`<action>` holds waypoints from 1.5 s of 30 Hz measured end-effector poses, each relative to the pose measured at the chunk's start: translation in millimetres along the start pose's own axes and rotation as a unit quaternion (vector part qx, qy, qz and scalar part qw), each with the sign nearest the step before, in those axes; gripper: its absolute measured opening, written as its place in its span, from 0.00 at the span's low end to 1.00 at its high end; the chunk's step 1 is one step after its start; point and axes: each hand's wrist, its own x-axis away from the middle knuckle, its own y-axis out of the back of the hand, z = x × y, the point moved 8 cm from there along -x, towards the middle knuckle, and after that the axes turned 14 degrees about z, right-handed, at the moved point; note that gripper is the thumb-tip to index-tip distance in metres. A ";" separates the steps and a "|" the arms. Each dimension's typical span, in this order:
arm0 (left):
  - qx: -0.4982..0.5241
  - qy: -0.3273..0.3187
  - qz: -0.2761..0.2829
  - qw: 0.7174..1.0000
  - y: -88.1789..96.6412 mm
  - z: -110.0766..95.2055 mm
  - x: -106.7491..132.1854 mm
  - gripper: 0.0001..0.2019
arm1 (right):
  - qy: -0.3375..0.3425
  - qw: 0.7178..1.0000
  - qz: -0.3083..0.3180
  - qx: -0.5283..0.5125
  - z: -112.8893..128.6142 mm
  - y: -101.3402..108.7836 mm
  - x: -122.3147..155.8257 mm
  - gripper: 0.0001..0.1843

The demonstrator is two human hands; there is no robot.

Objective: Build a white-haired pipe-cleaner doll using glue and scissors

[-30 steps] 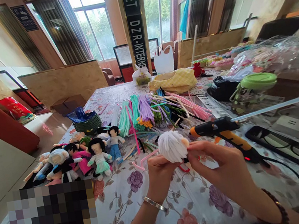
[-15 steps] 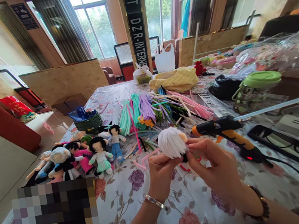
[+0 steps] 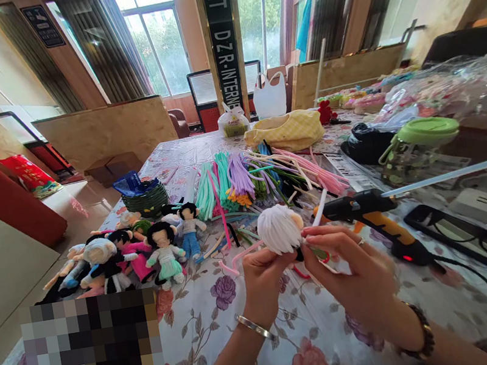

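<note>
A doll (image 3: pixel 279 230) with thick white fuzzy hair and a bit of pale face at its right edge is held upright in front of me. My left hand (image 3: pixel 263 281) is closed round the doll's neck and dark lower part, which the fingers mostly hide. Pinched together, the fingers of my right hand (image 3: pixel 355 279) meet the doll's right side, just under the face. From behind these fingers a white pipe cleaner (image 3: pixel 320 207) sticks up to the right; its lower end is hidden. Something red and green shows partly below my right fingers.
Finished dolls (image 3: pixel 162 254) lie piled at the left, before green coils (image 3: pixel 147 199). Bundled coloured pipe cleaners (image 3: pixel 242 176) fill the middle. An orange-black glue gun (image 3: pixel 387 230), red light lit, lies right with its cord. Behind it stands a green-lidded jar (image 3: pixel 425 144).
A white pipe cleaner now stands up behind my right fingers, where none showed before. My right fingers have shifted slightly. The doll and my left hand stay nearly in place.
</note>
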 end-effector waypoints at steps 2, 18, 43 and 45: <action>0.007 0.001 -0.002 1.000 0.0 -0.3 -0.3 0.07 | 0.019 0.999 -0.005 0.032 4.2 0.4 0.9 0.12; -0.098 -0.003 -0.009 0.995 6.4 -8.5 0.8 0.06 | -0.046 0.997 0.054 -0.030 -10.8 -0.4 -6.9 0.06; -0.269 -0.098 -0.002 0.958 -1.0 -36.7 -1.2 0.07 | 0.198 0.968 0.149 0.047 -6.4 6.1 -6.5 0.14; -0.175 -0.031 -0.012 0.984 6.2 -22.2 -5.0 0.13 | 0.216 0.961 0.163 0.051 -7.3 8.8 -12.4 0.15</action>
